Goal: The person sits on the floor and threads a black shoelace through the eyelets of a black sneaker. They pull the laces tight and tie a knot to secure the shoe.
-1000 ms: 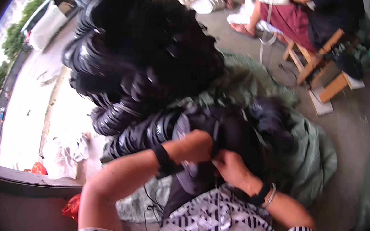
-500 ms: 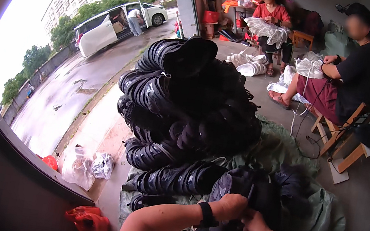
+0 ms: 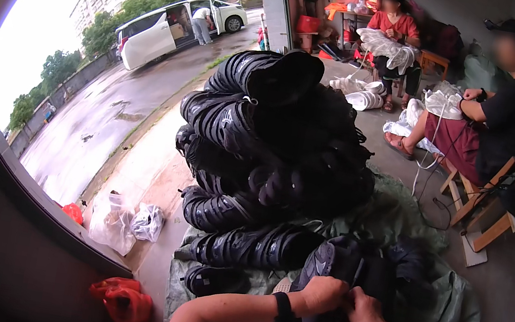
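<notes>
Both fists are close together over my lap. My left hand point(image 3: 324, 295) is closed, with its fingers curled on a dark shoe upper point(image 3: 321, 263) that has a greyish side. Right beside it, my right hand point(image 3: 369, 313) is pinched at the same dark piece, fingertips nearly meeting the left ones. What lies between the fingertips is too small and dark to make out. Ahead of my hands, a row of nested black shoe uppers point(image 3: 250, 249) lies on a green sheet point(image 3: 444, 298). A single black shoe upper point(image 3: 215, 281) rests left of my left forearm.
A tall pile of nested black shoe uppers point(image 3: 243, 125) rises in front. Two people sit at the far right with white shoe uppers point(image 3: 445, 102), one on a wooden chair point(image 3: 486, 204). A red bag point(image 3: 122, 301) and a clear plastic bag point(image 3: 112, 222) lie left, near the doorway. A white van point(image 3: 148, 42) stands outside.
The whole view has shifted, so the scene sits a little further right. My hands remain together at the dark shoe upper, with only slight movement.
</notes>
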The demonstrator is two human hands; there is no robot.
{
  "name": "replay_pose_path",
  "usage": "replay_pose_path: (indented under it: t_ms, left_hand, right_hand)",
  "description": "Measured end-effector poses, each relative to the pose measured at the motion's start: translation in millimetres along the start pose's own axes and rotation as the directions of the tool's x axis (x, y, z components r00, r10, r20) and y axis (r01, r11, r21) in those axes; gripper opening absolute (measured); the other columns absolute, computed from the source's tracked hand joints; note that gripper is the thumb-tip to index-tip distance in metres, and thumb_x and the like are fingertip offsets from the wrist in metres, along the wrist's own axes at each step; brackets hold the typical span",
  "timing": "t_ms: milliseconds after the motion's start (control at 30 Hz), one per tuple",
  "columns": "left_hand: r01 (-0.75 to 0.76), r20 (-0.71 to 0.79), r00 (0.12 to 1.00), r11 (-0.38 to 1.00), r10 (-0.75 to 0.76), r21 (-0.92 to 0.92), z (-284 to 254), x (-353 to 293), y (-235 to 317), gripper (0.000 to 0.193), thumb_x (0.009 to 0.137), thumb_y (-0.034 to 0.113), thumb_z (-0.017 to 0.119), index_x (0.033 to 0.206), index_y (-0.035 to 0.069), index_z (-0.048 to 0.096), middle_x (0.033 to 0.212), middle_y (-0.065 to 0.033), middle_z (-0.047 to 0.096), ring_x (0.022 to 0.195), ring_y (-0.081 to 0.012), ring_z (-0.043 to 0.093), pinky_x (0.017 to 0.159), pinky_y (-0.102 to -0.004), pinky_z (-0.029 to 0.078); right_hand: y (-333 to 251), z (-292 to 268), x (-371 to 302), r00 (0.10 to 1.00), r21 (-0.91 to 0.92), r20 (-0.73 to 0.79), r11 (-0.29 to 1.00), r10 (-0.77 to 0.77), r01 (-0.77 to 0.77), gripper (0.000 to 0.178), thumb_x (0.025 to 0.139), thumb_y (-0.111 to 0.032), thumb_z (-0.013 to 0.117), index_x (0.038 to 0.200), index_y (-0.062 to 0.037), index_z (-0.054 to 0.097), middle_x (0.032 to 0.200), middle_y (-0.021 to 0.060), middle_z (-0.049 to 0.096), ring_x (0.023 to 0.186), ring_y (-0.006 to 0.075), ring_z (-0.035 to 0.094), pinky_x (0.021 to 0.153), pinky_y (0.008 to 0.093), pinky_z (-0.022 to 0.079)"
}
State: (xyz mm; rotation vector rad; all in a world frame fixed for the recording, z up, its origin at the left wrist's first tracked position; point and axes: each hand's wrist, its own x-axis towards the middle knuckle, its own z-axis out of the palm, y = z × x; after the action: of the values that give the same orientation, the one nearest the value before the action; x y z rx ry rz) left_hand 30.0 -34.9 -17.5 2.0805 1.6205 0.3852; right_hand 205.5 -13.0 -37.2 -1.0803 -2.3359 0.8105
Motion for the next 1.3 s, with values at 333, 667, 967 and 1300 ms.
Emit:
replay_pose_path:
  t_ms: [333, 667, 967, 1300]
  left_hand:
    - [-0.076, -0.092, 0.994, 0.978, 0.059, -0.192, -3.3, -14.3, -3.2, 0.015, 0.085, 0.018, 0.060, 0.095, 0.007, 0.060, 0.077, -0.0130, 0.067, 0.071, -0.0334, 0.067, 0.061, -0.0403, 0.054]
    - [0.098, 0.250, 0.960, 0.986, -0.129, 0.132, -26.1, 28.7, 17.6, 0.017, 0.086, 0.020, 0.058, 0.092, 0.006, 0.067, 0.088, -0.0154, 0.070, 0.089, -0.0345, 0.068, 0.074, -0.0425, 0.055]
    - [0.034, 0.484, 0.859, 0.962, -0.166, 0.270, -37.2, 66.7, 29.8, 0.019, 0.079, 0.021, 0.066, 0.083, 0.003, 0.071, 0.078, -0.0139, 0.070, 0.080, -0.0322, 0.071, 0.069, -0.0442, 0.056]
    - [-0.205, 0.607, 0.795, 0.933, -0.019, 0.297, -43.3, 79.6, 39.2, 0.009, 0.075, 0.011, 0.065, 0.079, 0.006, 0.070, 0.067, -0.0064, 0.069, 0.068, -0.0266, 0.071, 0.057, -0.0405, 0.052]
  right_hand:
    - [7.3, -37.7, 34.4, 0.924, -0.220, 0.314, 0.931, -0.216, 0.292, 0.024, 0.076, -0.025, 0.069, 0.094, -0.0117, 0.061, 0.075, 0.0041, 0.064, 0.079, 0.0252, 0.066, 0.074, 0.0437, 0.045]
    - [39.8, -33.2, 42.9, 0.816, -0.115, 0.208, 0.815, -0.539, 0.567, 0.028, 0.068, -0.030, 0.076, 0.090, -0.0150, 0.066, 0.073, 0.0008, 0.063, 0.073, 0.0200, 0.061, 0.077, 0.0400, 0.038]
    - [42.6, -35.7, 37.4, 0.805, -0.095, 0.201, 0.807, -0.558, 0.583, 0.023, 0.071, -0.025, 0.075, 0.090, -0.0162, 0.065, 0.077, 0.0011, 0.064, 0.077, 0.0198, 0.064, 0.076, 0.0393, 0.037]
    - [57.1, -22.6, 43.3, 0.794, -0.113, 0.204, 0.791, -0.573, 0.601, 0.015, 0.074, -0.026, 0.074, 0.080, -0.0176, 0.065, 0.072, 0.0008, 0.064, 0.072, 0.0215, 0.063, 0.075, 0.0374, 0.038]
